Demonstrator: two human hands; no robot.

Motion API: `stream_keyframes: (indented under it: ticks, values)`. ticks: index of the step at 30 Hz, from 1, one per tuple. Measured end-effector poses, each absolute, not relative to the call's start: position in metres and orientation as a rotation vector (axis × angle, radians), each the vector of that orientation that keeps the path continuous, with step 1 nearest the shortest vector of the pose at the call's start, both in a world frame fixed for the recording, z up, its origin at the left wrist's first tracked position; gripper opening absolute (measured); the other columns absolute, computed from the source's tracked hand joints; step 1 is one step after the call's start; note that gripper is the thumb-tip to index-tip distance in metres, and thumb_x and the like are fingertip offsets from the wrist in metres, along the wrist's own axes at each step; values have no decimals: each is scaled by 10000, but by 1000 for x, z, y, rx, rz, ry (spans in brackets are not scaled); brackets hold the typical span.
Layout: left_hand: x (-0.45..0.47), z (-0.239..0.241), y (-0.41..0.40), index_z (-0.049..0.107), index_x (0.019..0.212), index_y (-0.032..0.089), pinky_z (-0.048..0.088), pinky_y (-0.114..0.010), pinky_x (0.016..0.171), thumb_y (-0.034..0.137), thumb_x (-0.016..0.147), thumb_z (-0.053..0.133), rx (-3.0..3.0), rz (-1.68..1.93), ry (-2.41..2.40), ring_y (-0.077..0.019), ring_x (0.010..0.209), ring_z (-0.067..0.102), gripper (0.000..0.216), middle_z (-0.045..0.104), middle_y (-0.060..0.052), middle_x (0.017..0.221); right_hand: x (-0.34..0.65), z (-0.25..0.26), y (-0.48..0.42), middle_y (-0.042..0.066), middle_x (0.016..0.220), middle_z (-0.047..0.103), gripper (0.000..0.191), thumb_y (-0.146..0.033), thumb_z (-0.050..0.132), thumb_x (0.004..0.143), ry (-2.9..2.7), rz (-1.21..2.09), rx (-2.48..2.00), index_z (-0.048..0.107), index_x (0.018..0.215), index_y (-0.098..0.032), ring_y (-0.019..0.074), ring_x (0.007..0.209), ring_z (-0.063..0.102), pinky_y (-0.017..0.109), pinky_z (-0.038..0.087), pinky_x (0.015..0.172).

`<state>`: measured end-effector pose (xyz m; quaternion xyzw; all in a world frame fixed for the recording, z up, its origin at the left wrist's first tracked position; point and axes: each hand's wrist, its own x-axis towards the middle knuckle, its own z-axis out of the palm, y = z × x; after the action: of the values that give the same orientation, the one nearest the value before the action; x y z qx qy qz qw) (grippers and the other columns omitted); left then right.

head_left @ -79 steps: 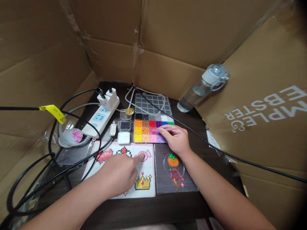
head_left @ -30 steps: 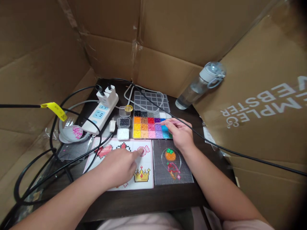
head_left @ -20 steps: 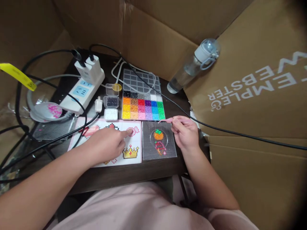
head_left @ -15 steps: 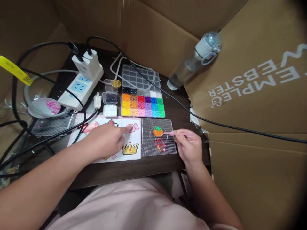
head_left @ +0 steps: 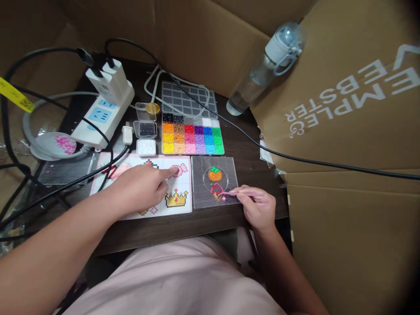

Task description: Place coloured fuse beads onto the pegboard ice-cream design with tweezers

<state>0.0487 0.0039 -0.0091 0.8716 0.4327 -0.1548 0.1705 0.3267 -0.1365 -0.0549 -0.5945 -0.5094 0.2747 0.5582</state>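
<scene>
My left hand (head_left: 139, 187) rests over a pattern sheet (head_left: 181, 209) with its index finger stretched onto the printed pink candy (head_left: 180, 169). The other fingers are curled, and I see nothing held. In my right hand (head_left: 260, 206) is a pair of pink tweezers (head_left: 250, 194), pinched between thumb and fingers. Their tip is at the red, pink and brown bead figure (head_left: 216, 190) on a clear pegboard (head_left: 199, 199); whether a bead sits in the tip is too small to tell. Above that figure lies an orange bead fruit with green leaves (head_left: 215, 175).
Behind the pegboard stands a sorted bead box (head_left: 193, 152) with several colours. Small boxes of white beads (head_left: 146, 148) and black beads (head_left: 146, 129) sit beside it. A power strip (head_left: 102, 116), black cables (head_left: 229, 125) and a water bottle (head_left: 262, 72) surround the work.
The tweezers' tip has moved from the orange fruit down to the red and brown figure. My left finger stays on the candy picture. The whole view has shifted slightly.
</scene>
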Motion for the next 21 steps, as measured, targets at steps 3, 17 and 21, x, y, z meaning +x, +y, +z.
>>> stream_keyframes:
  ticks: [3,17,21]
  values:
    - [49,-10,3,475,1416,377,431,-339,651,347,888,305,2483,-436,1242,-302,816,681,556,753,-81,864,328,-55,-137,30,775,782,130,-119,687,805,-1213,656,-1370,752,785,-230,199,729,726,361,563,752]
    - [48,-10,3,480,1411,383,430,-343,633,336,887,326,2486,-435,1245,-299,779,689,549,754,-82,855,326,-50,-138,41,773,774,132,-117,661,818,-1286,688,-1323,735,788,-223,204,704,723,362,564,697]
    - [50,-11,3,478,1416,371,431,-340,631,345,884,332,2475,-430,1247,-296,789,687,552,754,-86,879,325,-48,-138,37,793,776,166,-87,648,823,-1318,693,-1300,735,815,-228,197,711,721,355,555,692]
